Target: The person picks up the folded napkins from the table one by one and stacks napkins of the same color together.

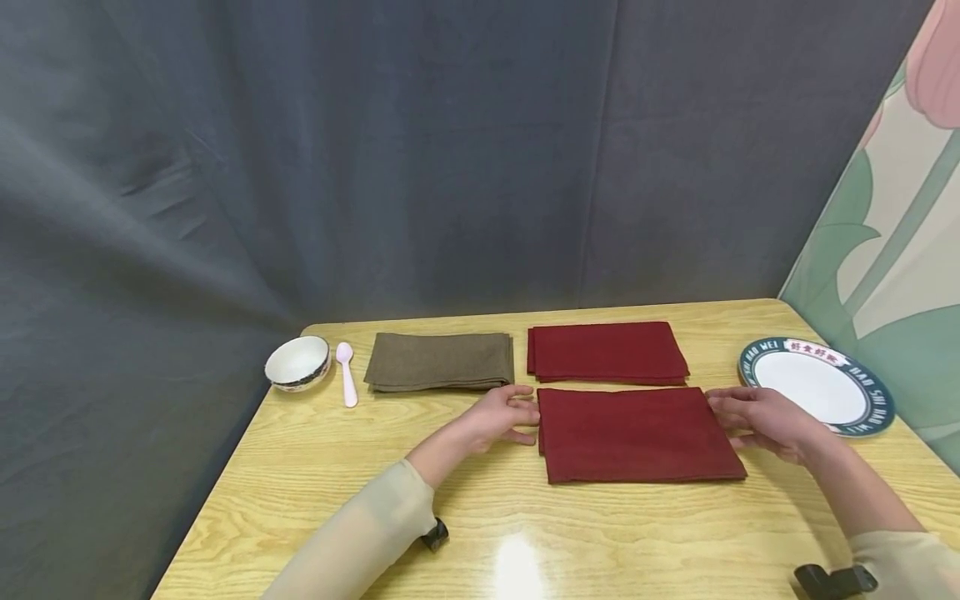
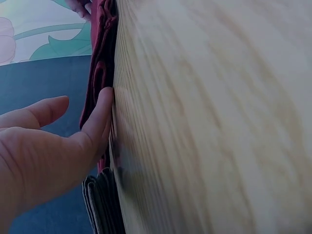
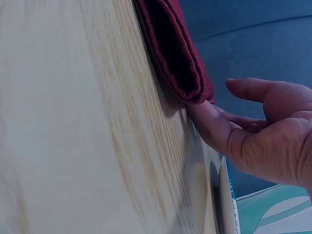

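A folded dark red cloth (image 1: 637, 437) lies flat on the table in front of me. At its left edge is my left hand (image 1: 498, 419), its fingertips touching the cloth's side. In the left wrist view, the thumb of that hand (image 2: 46, 156) stands away from the folded red layers (image 2: 100, 63). My right hand (image 1: 768, 423) is at the opposite edge. The right wrist view has its fingers (image 3: 212, 124) against the end of the fold, low by the tabletop, with the thumb apart. Neither hand pinches the cloth.
Behind it lies a second folded red cloth (image 1: 607, 353), with a folded brown cloth (image 1: 441, 361) to its left. A white bowl (image 1: 298, 362) and a pink spoon (image 1: 347, 372) are at the far left. At the right sits a green-rimmed plate (image 1: 810, 387). Dark curtain (image 1: 450, 167) hangs behind.
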Demonstrator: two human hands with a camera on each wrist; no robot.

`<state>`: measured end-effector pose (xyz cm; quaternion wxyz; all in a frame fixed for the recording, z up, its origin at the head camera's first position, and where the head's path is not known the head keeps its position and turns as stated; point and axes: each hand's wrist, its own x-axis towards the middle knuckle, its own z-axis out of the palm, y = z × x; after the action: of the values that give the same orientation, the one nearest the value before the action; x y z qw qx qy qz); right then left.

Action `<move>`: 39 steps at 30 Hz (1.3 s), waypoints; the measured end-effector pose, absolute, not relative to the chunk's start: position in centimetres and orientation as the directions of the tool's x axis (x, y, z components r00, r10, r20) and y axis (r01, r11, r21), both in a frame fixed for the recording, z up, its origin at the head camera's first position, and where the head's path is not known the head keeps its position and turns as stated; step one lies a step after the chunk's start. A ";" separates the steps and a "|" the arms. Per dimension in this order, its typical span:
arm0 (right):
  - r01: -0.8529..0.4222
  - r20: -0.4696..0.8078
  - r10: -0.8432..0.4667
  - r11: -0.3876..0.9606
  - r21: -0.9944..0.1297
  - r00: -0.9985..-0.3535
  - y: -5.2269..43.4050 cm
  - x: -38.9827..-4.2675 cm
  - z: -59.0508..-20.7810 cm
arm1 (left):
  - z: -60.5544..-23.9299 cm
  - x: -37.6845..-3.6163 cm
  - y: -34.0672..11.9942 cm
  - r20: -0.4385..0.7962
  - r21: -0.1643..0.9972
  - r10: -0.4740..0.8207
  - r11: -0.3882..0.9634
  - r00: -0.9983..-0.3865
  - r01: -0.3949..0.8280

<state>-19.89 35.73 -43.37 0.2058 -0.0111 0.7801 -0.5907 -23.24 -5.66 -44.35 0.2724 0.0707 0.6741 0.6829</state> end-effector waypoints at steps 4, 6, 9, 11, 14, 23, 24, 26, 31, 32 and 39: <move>0.235 -0.318 -0.272 0.299 -0.925 -0.908 35.5 -20.0 -43.5 | -44.6 -23.4 -5.3 -0.287 0.954 0.464 0.063 -0.838 -0.292; 0.238 -0.323 -0.284 0.296 -0.925 -0.903 35.3 -20.1 -43.6 | -44.7 -23.5 -5.1 -0.303 0.950 0.458 0.072 -0.836 -0.305; 0.248 -0.334 -0.284 0.299 -0.922 -0.899 35.2 -20.2 -43.6 | -44.6 -23.7 -4.9 -0.319 0.945 0.458 0.091 -0.830 -0.314; 0.257 -0.344 -0.276 0.305 -0.917 -0.898 35.0 -20.2 -43.7 | -44.6 -23.7 -4.8 -0.326 0.943 0.458 0.100 -0.827 -0.316; 0.269 -0.354 -0.264 0.308 -0.913 -0.897 34.9 -20.2 -43.7 | -44.5 -23.7 -4.6 -0.331 0.942 0.452 0.107 -0.828 -0.318; 0.282 -0.355 -0.304 0.259 -0.924 -0.884 34.8 -20.3 -43.9 | -43.9 -23.1 -4.2 -0.286 0.958 0.364 0.119 -0.886 -0.261; 0.283 -0.355 -0.313 0.251 -0.926 -0.881 34.8 -20.2 -43.9 | -43.9 -23.1 -4.1 -0.276 0.961 0.354 0.124 -0.893 -0.248; 0.282 -0.349 -0.336 0.233 -0.931 -0.875 34.8 -20.2 -44.0 | -43.9 -23.1 -4.0 -0.264 0.963 0.340 0.143 -0.903 -0.228; 0.276 -0.339 -0.376 0.212 -0.937 -0.863 34.7 -20.3 -44.3 | -44.2 -23.2 -3.8 -0.256 0.963 0.326 0.165 -0.910 -0.212; 0.274 -0.338 -0.376 0.213 -0.938 -0.863 34.7 -20.3 -44.3 | -44.3 -23.3 -3.8 -0.254 0.964 0.326 0.163 -0.910 -0.211; 0.267 -0.324 -0.388 0.195 -0.944 -0.863 34.6 -20.4 -44.3 | -44.8 -23.5 -3.6 -0.241 0.969 0.321 0.141 -0.916 -0.205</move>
<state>-20.42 34.56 -44.28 0.2587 -0.0416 0.7283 -0.6332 -23.54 -3.62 -44.82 0.2012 0.0401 0.7282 0.6540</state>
